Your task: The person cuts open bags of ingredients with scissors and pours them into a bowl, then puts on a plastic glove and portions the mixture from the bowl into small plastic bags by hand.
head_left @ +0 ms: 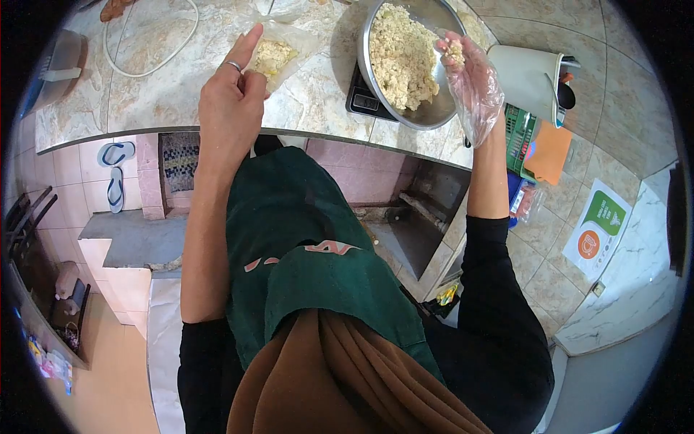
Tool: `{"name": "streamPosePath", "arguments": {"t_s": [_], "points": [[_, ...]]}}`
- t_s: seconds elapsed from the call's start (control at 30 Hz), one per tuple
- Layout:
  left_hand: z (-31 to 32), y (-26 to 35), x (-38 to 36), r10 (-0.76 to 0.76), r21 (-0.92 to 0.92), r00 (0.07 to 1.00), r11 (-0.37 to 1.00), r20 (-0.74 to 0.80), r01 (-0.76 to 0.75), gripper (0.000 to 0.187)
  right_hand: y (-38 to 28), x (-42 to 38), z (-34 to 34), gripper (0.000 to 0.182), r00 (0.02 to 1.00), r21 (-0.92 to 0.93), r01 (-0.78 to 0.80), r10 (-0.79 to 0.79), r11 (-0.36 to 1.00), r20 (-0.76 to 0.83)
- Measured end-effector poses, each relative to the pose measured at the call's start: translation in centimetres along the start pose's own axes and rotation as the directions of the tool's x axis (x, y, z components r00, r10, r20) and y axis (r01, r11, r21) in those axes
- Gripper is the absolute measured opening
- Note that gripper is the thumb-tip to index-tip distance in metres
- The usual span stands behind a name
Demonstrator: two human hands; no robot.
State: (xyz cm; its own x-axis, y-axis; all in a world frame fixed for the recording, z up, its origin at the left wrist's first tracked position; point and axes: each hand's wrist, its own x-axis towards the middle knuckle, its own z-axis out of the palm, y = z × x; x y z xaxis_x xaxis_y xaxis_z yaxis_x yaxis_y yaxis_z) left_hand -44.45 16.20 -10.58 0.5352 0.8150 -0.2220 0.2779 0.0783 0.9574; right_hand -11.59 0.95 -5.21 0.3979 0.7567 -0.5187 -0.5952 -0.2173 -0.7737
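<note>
My left hand (233,101), bare with a ring, is at the near left side of a clear plastic bag (300,40). Its lower fingers are curled at the bag's edge, and the index finger points away from me. Pale crumbly food (275,58) lies in the bag. In a clear plastic glove, my right hand (473,76) is over the right rim of a metal bowl (441,116), its fingers curled around a small clump of crumbs (454,52). More of the crumbly food (401,58) fills much of the bowl.
Under the bowl is a black kitchen scale (367,98) on the marble-patterned counter (159,94). A white cable (148,75) loops at the left, near a clear plastic container (61,69). At the right stand a white bucket (522,83) and a green basket (519,137).
</note>
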Motion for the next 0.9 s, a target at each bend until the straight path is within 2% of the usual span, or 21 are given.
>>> {"name": "streamPosePath", "arguments": {"t_s": [0.03, 0.07, 0.13, 0.17, 0.23, 0.33, 0.43, 0.53, 0.63, 0.9], "points": [[-0.1, 0.2, 0.0, -0.019, 0.007, 1.000, 1.000, 0.006, 0.019, 0.052, 0.1, 0.1, 0.4, 0.036, 1.000, -0.026, -0.003, 0.003, 1.000, -0.027], [-0.2, 0.2, 0.0, -0.038, 0.014, 0.999, 0.999, 0.011, 0.038, 0.051, 0.1, -0.1, 0.8, 0.038, 0.993, -0.240, -0.023, -0.006, 0.971, -0.119], [0.0, -0.3, 0.0, 0.032, -0.003, 0.999, 0.999, -0.004, -0.032, 0.053, -0.2, -1.1, 3.9, 0.043, 0.955, -0.615, -0.114, -0.084, 0.781, -0.284], [0.1, -0.5, 0.0, 0.069, -0.012, 0.998, 0.998, -0.010, -0.070, 0.053, 0.0, -1.0, 3.3, 0.042, 0.955, -0.683, -0.105, -0.119, 0.723, -0.272], [0.0, -0.3, 0.0, 0.049, -0.027, 0.999, 0.998, 0.002, -0.049, 0.054, 0.5, -0.8, 1.4, 0.042, 0.952, -0.803, -0.091, -0.185, 0.588, -0.244], [0.1, -0.3, -0.1, 0.058, -0.014, 0.998, 0.998, 0.006, -0.058, 0.053, 0.4, -0.6, 0.6, 0.043, 0.945, -0.841, -0.127, -0.194, 0.526, -0.264], [0.2, -0.3, -0.2, 0.092, 0.012, 0.996, 0.996, -0.007, -0.092, 0.053, 0.0, -1.1, 0.6, 0.041, 0.952, -0.677, -0.092, -0.135, 0.730, -0.275], [0.0, -0.1, -0.2, 0.080, 0.021, 0.997, 0.997, 0.003, -0.080, 0.052, -0.7, -1.6, -0.8, 0.038, 0.976, -0.311, -0.023, -0.046, 0.950, -0.212], [-0.1, -0.1, -0.2, 0.054, 0.025, 0.998, 0.998, 0.014, -0.054, 0.052, -1.0, -2.0, -1.9, 0.036, 0.996, -0.060, 0.015, -0.020, 0.998, -0.087], [0.1, -0.4, -0.1, 0.059, 0.055, 0.998, 0.997, 0.004, -0.059, 0.050, -1.1, -2.3, -1.9, 0.035, 0.995, -0.021, 0.030, -0.032, 0.999, -0.092]]}}
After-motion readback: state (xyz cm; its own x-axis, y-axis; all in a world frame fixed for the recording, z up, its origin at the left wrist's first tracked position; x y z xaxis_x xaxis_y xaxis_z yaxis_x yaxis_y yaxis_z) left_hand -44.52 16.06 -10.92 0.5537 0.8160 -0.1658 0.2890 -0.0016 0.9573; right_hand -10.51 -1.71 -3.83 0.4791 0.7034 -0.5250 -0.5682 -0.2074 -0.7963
